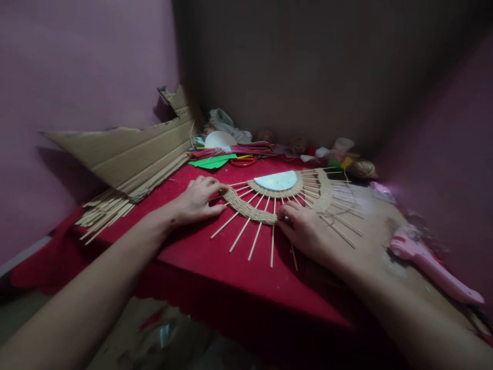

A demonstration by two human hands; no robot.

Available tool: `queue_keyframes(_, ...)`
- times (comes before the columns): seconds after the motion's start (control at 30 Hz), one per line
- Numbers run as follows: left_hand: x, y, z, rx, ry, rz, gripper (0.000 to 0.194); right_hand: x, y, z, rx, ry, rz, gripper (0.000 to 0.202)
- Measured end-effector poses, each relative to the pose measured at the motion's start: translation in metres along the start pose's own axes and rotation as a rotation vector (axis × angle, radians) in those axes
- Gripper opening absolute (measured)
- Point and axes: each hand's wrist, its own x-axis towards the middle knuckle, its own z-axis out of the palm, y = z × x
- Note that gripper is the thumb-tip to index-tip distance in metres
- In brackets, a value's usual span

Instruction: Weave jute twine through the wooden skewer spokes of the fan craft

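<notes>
A half-round piece of thin wooden sticks (pixel 257 240) fans out from a pale blue half-disc (pixel 276 180) on the red cloth. Twine is woven through the sticks in an inner band and an outer band (pixel 250 209). My left hand (pixel 200 198) pinches the left end of the outer band between thumb and fingers. Farther along the same band, my right hand (pixel 304 226) has its fingers closed on the twine, and they partly hide it. A loose twine strand (pixel 334 224) curls beside the right hand.
A pink glue gun (pixel 431 262) lies at the right. Torn cardboard (pixel 134 149) leans over a bundle of sticks (pixel 106 210) at the left. Red-handled scissors (pixel 243 162), green sheets (pixel 213 162) and a twine ball (pixel 362 168) lie at the back. The red tablecloth (pixel 215 272) ends in front.
</notes>
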Motion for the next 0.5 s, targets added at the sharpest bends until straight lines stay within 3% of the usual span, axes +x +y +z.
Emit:
queue_keyframes(0.2, 0.004, -0.015, -0.006, -0.049, 0.052, -0.030, 0.044, 0.002, -0.007, 0.007, -0.073, 0.001, -0.002, 0.011)
queue_keyframes(0.37, 0.011, 0.016, -0.022, -0.251, 0.099, 0.134, 0.028, -0.002, -0.011, 0.008, -0.117, 0.009, 0.016, 0.014)
queue_keyframes(0.5, 0.030, 0.047, -0.032, -0.280, -0.104, 0.288, 0.014, -0.004, -0.014, 0.005, -0.141, 0.019, 0.026, 0.014)
